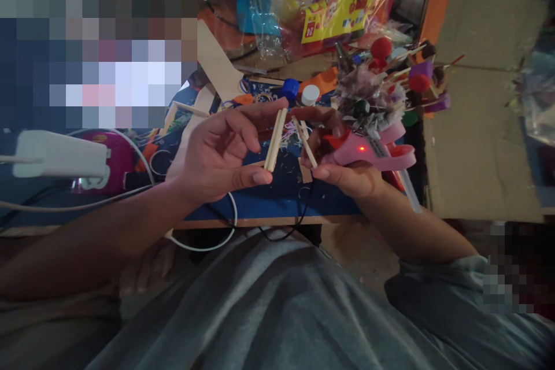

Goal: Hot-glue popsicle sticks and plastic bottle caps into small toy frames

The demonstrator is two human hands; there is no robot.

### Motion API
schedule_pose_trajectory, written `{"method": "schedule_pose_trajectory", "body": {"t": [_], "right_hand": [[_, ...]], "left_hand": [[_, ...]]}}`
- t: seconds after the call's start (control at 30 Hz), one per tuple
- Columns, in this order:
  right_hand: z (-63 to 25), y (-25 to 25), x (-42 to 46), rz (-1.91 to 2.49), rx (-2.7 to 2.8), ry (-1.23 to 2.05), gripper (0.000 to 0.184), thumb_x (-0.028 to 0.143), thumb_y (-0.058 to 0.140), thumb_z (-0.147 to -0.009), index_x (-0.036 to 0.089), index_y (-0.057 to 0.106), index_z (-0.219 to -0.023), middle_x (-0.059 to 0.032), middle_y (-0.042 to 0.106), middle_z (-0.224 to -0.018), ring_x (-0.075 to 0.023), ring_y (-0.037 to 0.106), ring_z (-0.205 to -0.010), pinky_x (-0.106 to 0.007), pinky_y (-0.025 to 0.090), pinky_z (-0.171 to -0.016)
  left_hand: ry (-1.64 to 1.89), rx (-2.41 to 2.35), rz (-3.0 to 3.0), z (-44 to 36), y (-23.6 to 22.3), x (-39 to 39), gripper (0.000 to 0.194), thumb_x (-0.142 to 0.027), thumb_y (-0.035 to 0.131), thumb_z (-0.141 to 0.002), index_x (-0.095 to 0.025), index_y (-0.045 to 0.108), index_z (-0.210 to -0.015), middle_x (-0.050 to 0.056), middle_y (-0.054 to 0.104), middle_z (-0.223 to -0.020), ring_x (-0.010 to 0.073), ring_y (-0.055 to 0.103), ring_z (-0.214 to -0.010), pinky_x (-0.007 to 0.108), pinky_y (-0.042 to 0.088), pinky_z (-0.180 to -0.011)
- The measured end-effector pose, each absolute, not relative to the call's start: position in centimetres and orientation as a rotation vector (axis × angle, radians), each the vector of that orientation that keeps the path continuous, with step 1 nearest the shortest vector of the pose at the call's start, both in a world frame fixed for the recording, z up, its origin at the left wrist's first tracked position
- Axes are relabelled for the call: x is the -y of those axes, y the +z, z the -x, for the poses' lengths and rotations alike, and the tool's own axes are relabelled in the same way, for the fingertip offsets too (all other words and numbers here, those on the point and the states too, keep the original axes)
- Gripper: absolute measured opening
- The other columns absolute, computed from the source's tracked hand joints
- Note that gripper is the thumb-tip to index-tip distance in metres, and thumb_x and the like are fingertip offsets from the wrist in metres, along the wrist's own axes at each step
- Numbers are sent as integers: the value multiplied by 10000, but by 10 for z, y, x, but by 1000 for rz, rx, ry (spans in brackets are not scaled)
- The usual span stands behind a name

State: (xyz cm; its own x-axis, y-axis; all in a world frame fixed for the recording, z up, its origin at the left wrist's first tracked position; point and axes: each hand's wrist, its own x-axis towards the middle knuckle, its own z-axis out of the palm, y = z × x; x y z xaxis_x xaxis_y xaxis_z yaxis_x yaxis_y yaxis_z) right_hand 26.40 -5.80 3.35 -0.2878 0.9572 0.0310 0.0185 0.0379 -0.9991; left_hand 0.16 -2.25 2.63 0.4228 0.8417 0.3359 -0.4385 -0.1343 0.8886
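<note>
My left hand (225, 150) pinches a pair of pale wooden sticks (276, 139) between thumb and fingers, holding them nearly upright. My right hand (342, 170) grips a pink glue gun (373, 150) with a small red light lit, and its fingers also hold one more wooden stick (304, 142), tilted. The two hands are close together above a blue mat (277, 199) on the work surface. The sticks are a few centimetres apart and do not touch.
A bundle of sticks with coloured pom-poms (399, 78) lies behind the right hand. Plastic bags of craft goods (329, 6) sit at the back, brown cardboard (481, 110) on the right. A white charger (60, 156) and cables lie at left. Bottle caps (299, 92) rest on the mat.
</note>
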Motion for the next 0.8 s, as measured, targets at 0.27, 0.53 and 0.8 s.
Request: {"method": "schedule_pose_trajectory", "body": {"t": [0.27, 0.53, 0.8], "right_hand": [[-276, 27, 61, 1033, 1537, 1465, 705, 726, 1010, -842, 350, 746, -1377, -23, 800, -1036, -250, 716, -803, -402, 594, -654], [-276, 24, 61, 1022, 1584, 1454, 572, 736, 1050, -802, 313, 818, -1109, -46, 797, -1092, -244, 721, -832, -423, 625, -715], [-266, 33, 58, 906, 1517, 1417, 676, 555, 1066, -853, 330, 611, -1298, -4, 784, -1036, -215, 762, -864, -323, 597, -652]], "left_hand": [[1128, -361, -1307, -2, 28, 23, 437, -386, 1159, -785, -268, 759, -916, -15, 836, -1583, 387, 758, -1574, 599, 649, -1357], [1067, -362, -1280, -5, 35, 23, 432, -391, 1157, -779, -272, 749, -859, -7, 858, -1536, 416, 766, -1561, 625, 689, -1312], [1009, -265, -1277, -2, 36, 22, 310, -320, 1106, -832, -279, 820, -945, -13, 857, -1560, 364, 815, -1499, 507, 730, -1261]]}}
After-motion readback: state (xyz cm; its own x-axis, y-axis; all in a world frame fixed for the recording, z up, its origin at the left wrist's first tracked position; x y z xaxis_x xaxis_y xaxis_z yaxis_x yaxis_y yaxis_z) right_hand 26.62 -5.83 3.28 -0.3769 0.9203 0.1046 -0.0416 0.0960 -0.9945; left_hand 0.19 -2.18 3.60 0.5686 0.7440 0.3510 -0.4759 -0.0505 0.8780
